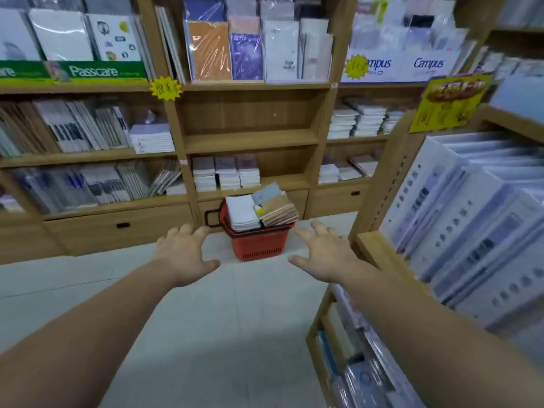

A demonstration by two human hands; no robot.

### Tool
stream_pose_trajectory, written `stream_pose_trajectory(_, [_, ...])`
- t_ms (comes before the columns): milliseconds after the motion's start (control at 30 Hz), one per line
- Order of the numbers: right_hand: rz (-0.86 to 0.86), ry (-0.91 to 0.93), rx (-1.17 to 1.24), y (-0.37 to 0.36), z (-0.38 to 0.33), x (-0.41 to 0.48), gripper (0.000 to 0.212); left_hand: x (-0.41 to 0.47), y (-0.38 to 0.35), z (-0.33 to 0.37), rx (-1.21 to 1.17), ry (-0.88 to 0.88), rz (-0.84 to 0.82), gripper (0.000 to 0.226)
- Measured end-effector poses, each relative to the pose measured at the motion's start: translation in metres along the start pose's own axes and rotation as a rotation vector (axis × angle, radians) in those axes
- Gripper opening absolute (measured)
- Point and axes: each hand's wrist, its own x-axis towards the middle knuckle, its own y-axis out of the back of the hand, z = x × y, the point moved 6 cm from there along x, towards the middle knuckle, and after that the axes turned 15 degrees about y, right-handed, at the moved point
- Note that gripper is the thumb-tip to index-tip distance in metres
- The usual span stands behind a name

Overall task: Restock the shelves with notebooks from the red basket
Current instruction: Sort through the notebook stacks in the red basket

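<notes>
A red basket [259, 245] stands on the pale floor against the wooden shelving. It holds a white stack of notebooks [242, 212] on the left and a brown-covered stack [278, 210] on the right. Both arms stretch forward, palms down. My left hand [184, 254] hovers left of the basket with fingers spread and nothing in it. On the basket's other side, my right hand [323, 254] is spread the same way. Neither touches the basket. Directly above the basket, one middle shelf [250, 139] is bare, and the shelf below carries three short stacks [226, 173].
Wooden shelving [173, 125] full of wrapped notebooks lines the far wall, with drawers [120, 226] at floor level. A second shelf unit [382, 248] with plastic-wrapped binders juts in on the right, close to my right forearm. Yellow price tags [165, 88] hang from shelf edges.
</notes>
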Motion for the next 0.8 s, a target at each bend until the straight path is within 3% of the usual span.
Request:
stream_pose_trajectory(500, [-0.156, -0.166, 0.099, -0.025, 0.144, 0.309, 0.075, 0.349, -0.050, 0.081, -0.141, -0.058, -0.217, 0.085])
stream_pose_trajectory(800, [-0.259, -0.236, 0.118, -0.022, 0.224, 0.447, 0.074, 0.545, -0.053, 0.143, -0.069, -0.160, -0.321, 0.088])
